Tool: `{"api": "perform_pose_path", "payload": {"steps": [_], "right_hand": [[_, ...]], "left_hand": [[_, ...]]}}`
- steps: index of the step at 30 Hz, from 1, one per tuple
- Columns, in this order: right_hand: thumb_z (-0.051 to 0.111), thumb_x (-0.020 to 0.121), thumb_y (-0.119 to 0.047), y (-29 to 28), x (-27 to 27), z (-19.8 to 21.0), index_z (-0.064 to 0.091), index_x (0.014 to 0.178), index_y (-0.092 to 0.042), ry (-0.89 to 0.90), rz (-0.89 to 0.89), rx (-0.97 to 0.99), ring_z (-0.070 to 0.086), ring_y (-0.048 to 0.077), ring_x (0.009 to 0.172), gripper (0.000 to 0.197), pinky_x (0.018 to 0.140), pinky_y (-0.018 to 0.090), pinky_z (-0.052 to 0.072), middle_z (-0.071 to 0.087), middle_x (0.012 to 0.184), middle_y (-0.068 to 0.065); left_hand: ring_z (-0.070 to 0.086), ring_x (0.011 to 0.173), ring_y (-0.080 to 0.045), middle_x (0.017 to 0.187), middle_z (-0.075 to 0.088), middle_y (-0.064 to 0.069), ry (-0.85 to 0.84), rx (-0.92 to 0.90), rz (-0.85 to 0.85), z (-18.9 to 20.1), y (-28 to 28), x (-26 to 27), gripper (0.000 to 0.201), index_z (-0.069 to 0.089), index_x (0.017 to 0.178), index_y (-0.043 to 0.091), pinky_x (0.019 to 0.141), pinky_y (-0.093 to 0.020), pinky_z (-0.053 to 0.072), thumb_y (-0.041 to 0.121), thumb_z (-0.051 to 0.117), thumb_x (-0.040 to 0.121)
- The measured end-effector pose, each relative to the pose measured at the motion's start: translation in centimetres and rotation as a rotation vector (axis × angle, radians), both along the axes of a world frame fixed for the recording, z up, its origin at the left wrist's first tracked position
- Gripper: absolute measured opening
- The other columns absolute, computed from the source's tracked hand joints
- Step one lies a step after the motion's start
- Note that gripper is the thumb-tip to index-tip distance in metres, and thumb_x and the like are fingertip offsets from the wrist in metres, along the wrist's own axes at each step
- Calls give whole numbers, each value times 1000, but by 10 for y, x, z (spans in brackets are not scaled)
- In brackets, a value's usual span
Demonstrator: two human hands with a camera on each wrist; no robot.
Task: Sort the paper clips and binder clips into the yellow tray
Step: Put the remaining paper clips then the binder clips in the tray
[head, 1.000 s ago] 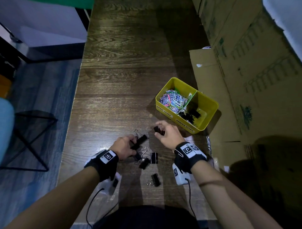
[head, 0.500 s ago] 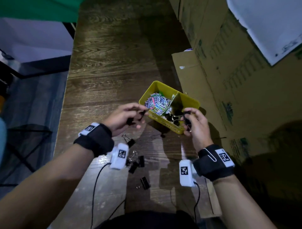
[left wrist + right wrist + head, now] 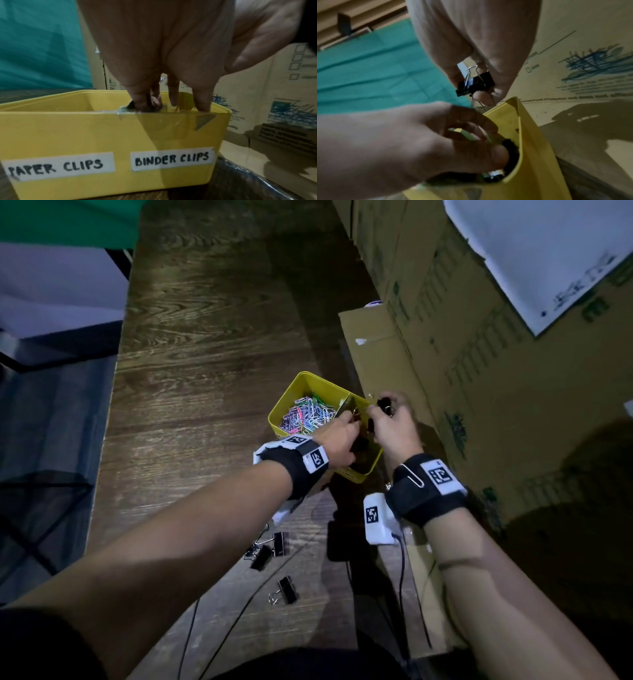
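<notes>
The yellow tray (image 3: 297,382) sits mid-table, its front labelled PAPER CLIPS and BINDER CLIPS (image 3: 171,159). Coloured paper clips (image 3: 308,414) fill its left compartment. My left hand (image 3: 342,436) reaches down into the binder-clip compartment, fingers (image 3: 202,102) pointing down and thumb spread apart, with nothing plainly held. My right hand (image 3: 390,419) hovers over the tray's far right corner and pinches a black binder clip (image 3: 476,83) between thumb and fingers. Black clips (image 3: 510,147) lie in the compartment by my left thumb. Three loose binder clips (image 3: 279,542) (image 3: 260,558) (image 3: 287,594) lie on the table near me.
The dark wooden table (image 3: 205,371) stretches away, with its left edge by a black chair frame. Cardboard boxes (image 3: 479,371) wall in the right side, and a flat cardboard sheet (image 3: 376,354) lies beside the tray. Thin cables (image 3: 239,618) trail across the near table.
Both hands rose from the loose clips to the tray. The left hand moved right, over the binder-clip compartment. The right hand still holds its clip, now above the far corner.
</notes>
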State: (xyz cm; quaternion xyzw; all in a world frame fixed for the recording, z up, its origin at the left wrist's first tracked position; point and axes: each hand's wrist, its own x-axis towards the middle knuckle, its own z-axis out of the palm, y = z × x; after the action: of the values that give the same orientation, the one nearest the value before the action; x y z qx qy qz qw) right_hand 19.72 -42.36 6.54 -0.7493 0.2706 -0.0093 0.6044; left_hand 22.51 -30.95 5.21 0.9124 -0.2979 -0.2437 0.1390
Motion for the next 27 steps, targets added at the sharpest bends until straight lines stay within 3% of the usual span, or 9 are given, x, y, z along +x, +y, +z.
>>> {"api": "perform_pose_path", "payload": {"steps": [3, 7, 11, 14, 16, 17, 21, 24, 27], "right_hand": [[54, 90, -16, 4, 9, -2, 51, 121, -17, 51, 128, -192, 54, 20, 99, 31, 77, 19, 36, 59, 111, 6], [49, 94, -23, 10, 11, -4, 49, 126, -17, 155, 360, -397, 52, 30, 117, 33, 95, 31, 38, 58, 125, 15], [45, 97, -29, 21, -1, -3, 51, 129, -16, 156, 527, -521, 47, 29, 123, 35, 103, 33, 34, 53, 130, 15], [53, 93, -21, 48, -30, 3, 60, 118, -15, -62, 537, -571, 51, 21, 114, 27, 96, 26, 35, 56, 122, 9], [58, 90, -17, 69, -53, 2, 65, 108, -17, -125, 700, -522, 53, 14, 101, 20, 94, 26, 41, 59, 111, 1], [61, 88, -17, 79, -64, -3, 66, 107, -18, -102, 837, -502, 54, 13, 97, 19, 93, 30, 45, 60, 108, -1], [72, 81, -28, 109, -99, -35, 53, 126, -23, 172, 1313, -525, 49, 22, 117, 49, 100, 38, 41, 50, 130, 3], [72, 80, -32, 121, -117, -55, 44, 133, -26, 286, 1322, -587, 42, 25, 127, 61, 103, 40, 36, 39, 141, 0], [72, 80, -31, 127, -126, -66, 45, 130, -26, 286, 1224, -602, 41, 25, 127, 58, 103, 39, 36, 39, 140, 0]], "left_hand": [[51, 100, -31, 116, 44, -15, -17, -91, -19, -3, 11, -8, 46, 52, 117, 2, 88, -37, 44, 20, 67, 77], [58, 95, -28, 107, 58, -14, -93, -340, 23, 1, 42, -18, 16, 67, 93, 2, 87, -30, 43, 11, 57, 83], [61, 83, -15, 91, 66, -2, -93, -555, 297, 4, 97, -28, 13, 71, 89, 14, 77, -24, 46, 16, 60, 85], [58, 76, -11, 90, 65, 1, -73, -405, 369, 0, 146, -35, 13, 71, 94, 15, 73, -23, 50, 13, 62, 86], [57, 76, -12, 92, 65, 0, 31, -213, 281, -7, 173, -44, 18, 69, 100, 15, 68, -10, 45, 11, 63, 84], [58, 78, -14, 97, 65, -1, 100, -130, 221, -12, 183, -51, 22, 67, 104, 17, 67, -10, 44, 12, 64, 83], [56, 91, -19, 125, 43, -3, 154, -17, 88, -43, 211, -81, 52, 49, 127, 30, 78, -34, 51, 13, 60, 80], [45, 112, -27, 142, 23, -4, -4, 170, 34, -58, 209, -96, 73, 24, 139, 46, 89, -44, 47, 10, 51, 81], [32, 121, -29, 149, 19, -3, -101, 295, -16, -62, 201, -101, 71, 20, 142, 42, 97, -45, 38, 14, 47, 82]]}}
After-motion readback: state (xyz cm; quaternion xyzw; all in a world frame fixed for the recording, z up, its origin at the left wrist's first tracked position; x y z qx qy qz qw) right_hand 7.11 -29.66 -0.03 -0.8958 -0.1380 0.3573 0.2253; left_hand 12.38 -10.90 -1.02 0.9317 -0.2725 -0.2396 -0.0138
